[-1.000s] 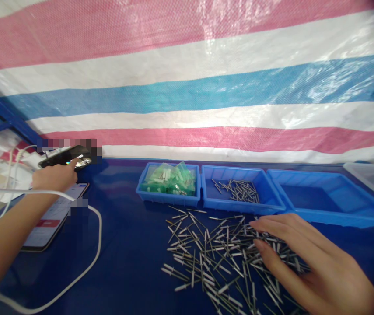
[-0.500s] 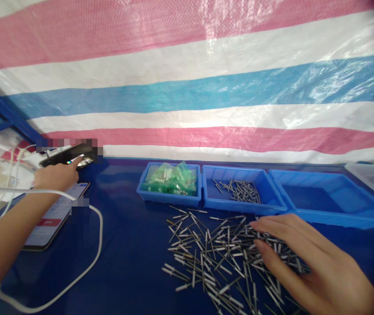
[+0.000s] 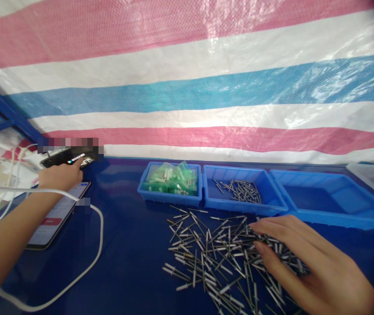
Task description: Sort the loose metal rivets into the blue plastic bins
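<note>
My left hand (image 3: 60,176) reaches to the black phone (image 3: 65,158) at the back left. Its index finger is stretched out onto the phone's screen, and the other fingers are partly hidden; it holds nothing I can see. Under my left forearm lies a larger phone (image 3: 53,225) with a lit screen. My right hand (image 3: 314,258) rests low over the right part of a loose heap of blind rivets (image 3: 219,253). Its thumb and index finger are apart, with rivets beneath them and none visibly gripped. The palm hides part of the heap.
Three blue bins stand in a row behind the rivets: one bin (image 3: 170,200) with green bags, a middle bin (image 3: 242,205) with some rivets, a right bin (image 3: 340,217). A white cable (image 3: 100,232) loops at left. Behind hangs a striped sheet (image 3: 187,96).
My left hand has shifted slightly right along the black phone, its index finger still at the screen. My right hand and the rivets look almost the same.
</note>
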Tool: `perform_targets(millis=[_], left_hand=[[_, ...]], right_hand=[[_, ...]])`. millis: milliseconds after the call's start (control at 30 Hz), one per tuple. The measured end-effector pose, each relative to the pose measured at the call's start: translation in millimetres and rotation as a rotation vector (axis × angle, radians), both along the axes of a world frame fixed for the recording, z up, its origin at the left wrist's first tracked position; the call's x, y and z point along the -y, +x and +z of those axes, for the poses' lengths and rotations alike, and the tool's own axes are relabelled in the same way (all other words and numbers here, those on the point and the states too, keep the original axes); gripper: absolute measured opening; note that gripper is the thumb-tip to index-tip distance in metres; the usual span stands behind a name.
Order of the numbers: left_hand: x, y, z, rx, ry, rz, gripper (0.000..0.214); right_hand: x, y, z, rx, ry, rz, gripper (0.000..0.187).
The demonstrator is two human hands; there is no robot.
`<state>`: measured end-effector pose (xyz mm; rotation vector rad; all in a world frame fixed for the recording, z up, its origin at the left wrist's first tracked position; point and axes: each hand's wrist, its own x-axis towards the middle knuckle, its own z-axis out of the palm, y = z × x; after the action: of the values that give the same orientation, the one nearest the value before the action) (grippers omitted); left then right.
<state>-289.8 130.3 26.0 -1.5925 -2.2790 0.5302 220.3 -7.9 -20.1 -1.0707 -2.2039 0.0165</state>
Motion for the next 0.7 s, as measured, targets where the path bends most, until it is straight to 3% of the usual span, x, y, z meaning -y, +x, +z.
perform_targets(millis=[700], left_hand=[[-8.2,-5.1,-6.0,0.005,0.005,0.009,0.055]], right_hand=[[2.5,-1.7,0.7,0.021,-0.020,-0.002,0.025]])
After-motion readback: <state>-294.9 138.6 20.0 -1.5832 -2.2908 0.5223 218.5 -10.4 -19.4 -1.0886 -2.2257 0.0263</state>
